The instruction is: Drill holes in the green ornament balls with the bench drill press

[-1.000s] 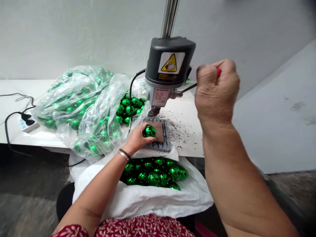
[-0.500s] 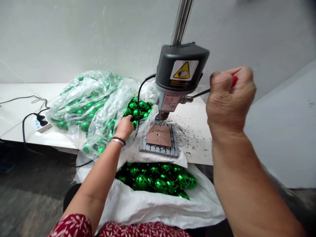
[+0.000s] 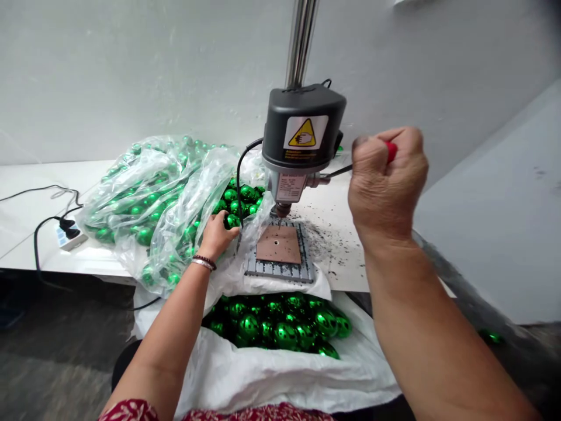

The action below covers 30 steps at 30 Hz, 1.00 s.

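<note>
My left hand (image 3: 217, 235) is at the mouth of the clear plastic bag, thumb and fingers around a shiny green bauble (image 3: 232, 221). More green baubles (image 3: 248, 193) lie just beyond it. My right hand (image 3: 390, 181) is wrapped round the red knob (image 3: 391, 152) of the drill press lever. The lever runs left to the dark grey drill press (image 3: 304, 126). Below its chuck (image 3: 283, 209), a brown square plate (image 3: 280, 244) with a hole in it rests on the slotted metal base (image 3: 280, 271); no bauble sits on this plate.
A white sheet (image 3: 280, 374) across my lap holds many green baubles (image 3: 284, 334). Dark shavings (image 3: 324, 240) litter the white table (image 3: 346, 275) right of the base. A power strip (image 3: 70, 237) with black cables lies at the left. One green bauble (image 3: 493, 337) is on the floor at right.
My left hand has drawn back slightly toward me, and a bauble now shows between its thumb and fingers. My right hand stays on the lever knob. The view has shifted a little.
</note>
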Motion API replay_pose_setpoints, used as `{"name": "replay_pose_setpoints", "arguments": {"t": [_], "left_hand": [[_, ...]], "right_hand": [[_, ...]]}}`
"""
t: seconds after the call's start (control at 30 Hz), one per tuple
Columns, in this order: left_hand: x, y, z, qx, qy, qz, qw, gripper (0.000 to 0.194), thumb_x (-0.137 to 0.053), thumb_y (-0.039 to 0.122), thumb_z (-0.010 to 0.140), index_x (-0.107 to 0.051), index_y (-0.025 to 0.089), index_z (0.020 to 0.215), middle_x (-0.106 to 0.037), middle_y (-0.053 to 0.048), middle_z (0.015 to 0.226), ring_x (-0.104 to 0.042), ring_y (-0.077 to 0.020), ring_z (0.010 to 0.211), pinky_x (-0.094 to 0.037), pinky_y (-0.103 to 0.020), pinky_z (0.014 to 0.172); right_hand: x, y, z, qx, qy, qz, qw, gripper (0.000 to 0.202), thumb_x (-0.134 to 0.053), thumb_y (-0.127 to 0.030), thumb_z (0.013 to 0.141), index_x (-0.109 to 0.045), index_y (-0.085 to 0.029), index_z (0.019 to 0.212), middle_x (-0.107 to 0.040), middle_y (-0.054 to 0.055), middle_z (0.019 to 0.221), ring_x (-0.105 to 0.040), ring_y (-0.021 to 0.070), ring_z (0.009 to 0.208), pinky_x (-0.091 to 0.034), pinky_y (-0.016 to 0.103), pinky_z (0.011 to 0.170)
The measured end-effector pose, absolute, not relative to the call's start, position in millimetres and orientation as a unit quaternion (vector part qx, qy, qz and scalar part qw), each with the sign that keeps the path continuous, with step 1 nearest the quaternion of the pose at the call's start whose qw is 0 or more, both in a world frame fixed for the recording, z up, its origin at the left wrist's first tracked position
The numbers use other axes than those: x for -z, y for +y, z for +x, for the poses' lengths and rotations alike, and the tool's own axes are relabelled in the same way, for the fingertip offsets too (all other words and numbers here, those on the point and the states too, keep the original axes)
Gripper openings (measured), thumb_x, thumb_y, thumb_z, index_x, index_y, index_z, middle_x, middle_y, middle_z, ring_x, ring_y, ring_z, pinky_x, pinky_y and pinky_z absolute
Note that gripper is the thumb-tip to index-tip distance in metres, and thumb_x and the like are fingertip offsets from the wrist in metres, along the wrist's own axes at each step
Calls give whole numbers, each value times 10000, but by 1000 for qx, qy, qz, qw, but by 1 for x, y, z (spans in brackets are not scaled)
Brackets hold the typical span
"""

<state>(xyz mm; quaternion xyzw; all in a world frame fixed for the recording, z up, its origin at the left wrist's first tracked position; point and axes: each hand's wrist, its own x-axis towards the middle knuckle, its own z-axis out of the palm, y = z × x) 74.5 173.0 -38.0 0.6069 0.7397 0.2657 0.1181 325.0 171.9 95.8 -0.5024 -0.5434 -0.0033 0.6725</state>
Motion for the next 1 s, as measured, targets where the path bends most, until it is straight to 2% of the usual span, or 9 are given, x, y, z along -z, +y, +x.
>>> {"name": "replay_pose_setpoints", "arguments": {"t": [0.1, 0.23, 0.3, 0.4, 0.5, 0.6, 0.77, 0.9, 1.0], "left_hand": [[35, 163, 72, -362, 713, 575, 176, 498, -731, 295, 690, -653, 156, 1161, -668, -101, 1089, -622, -259, 1077, -492, -355, 959], [25, 150, 76, -554, 563, 427, 440, 332, -612, 412, 752, -617, 207, 1014, -654, -18, 897, -620, -154, 782, -512, -268, 698], [20, 144, 83, -577, 486, 345, 558, 302, -592, 438, 764, -600, 199, 948, -653, -29, 846, -601, -132, 689, -476, -239, 599], [18, 137, 98, -539, 445, 295, 652, 307, -596, 468, 792, -602, 189, 921, -669, -55, 841, -624, -141, 673, -413, -217, 511], [22, 134, 113, -519, 415, 296, 686, 318, -665, 413, 778, -608, 196, 1003, -684, -42, 864, -650, -142, 694, -425, -211, 523], [29, 134, 124, -513, 395, 301, 700, 432, -753, 300, 725, -592, 215, 1117, -682, -7, 832, -649, -128, 669, -459, -209, 552], [35, 137, 132, -497, 401, 258, 725, 355, -712, 349, 817, -593, 191, 1111, -695, -29, 842, -643, -122, 635, -468, -212, 537], [35, 141, 134, -493, 417, 279, 711, 538, -741, 341, 789, -525, 270, 1276, -695, -3, 899, -643, -109, 626, -463, -199, 532], [37, 144, 138, -483, 460, 319, 674, 659, -829, 271, 675, -535, 257, 1264, -672, 15, 897, -608, -72, 592, -436, -172, 514]], "right_hand": [[-95, 173, 324, 8, -536, -500, 681, 180, -577, -224, 865, -450, -176, 747, -481, -46, 657, -360, 51, 616, -351, 223, 638], [-93, 173, 324, 3, -537, -490, 687, 193, -597, -273, 862, -473, -175, 750, -481, -39, 648, -387, 57, 615, -337, 224, 607], [-92, 174, 324, 10, -539, -482, 690, 198, -600, -288, 861, -478, -175, 754, -483, -35, 652, -386, 55, 620, -336, 219, 598], [-89, 173, 324, 20, -543, -474, 693, 211, -590, -317, 876, -472, -177, 769, -478, -36, 666, -383, 51, 621, -345, 214, 595], [-85, 173, 324, 24, -553, -468, 689, 244, -553, -377, 911, -465, -184, 791, -466, -31, 692, -389, 53, 622, -360, 223, 597], [-82, 173, 325, 27, -558, -472, 682, 274, -507, -444, 939, -483, -197, 821, -485, -21, 723, -403, 60, 633, -379, 234, 608], [-78, 172, 326, 25, -562, -474, 677, 300, -479, -485, 951, -482, -207, 836, -488, -22, 720, -418, 60, 620, -385, 240, 599], [-80, 171, 325, 34, -559, -471, 682, 313, -472, -488, 952, -476, -204, 820, -479, -30, 697, -414, 51, 600, -371, 234, 586], [-81, 170, 324, 35, -560, -463, 686, 330, -471, -500, 947, -475, -199, 811, -475, -37, 687, -410, 43, 588, -365, 225, 574]]}}
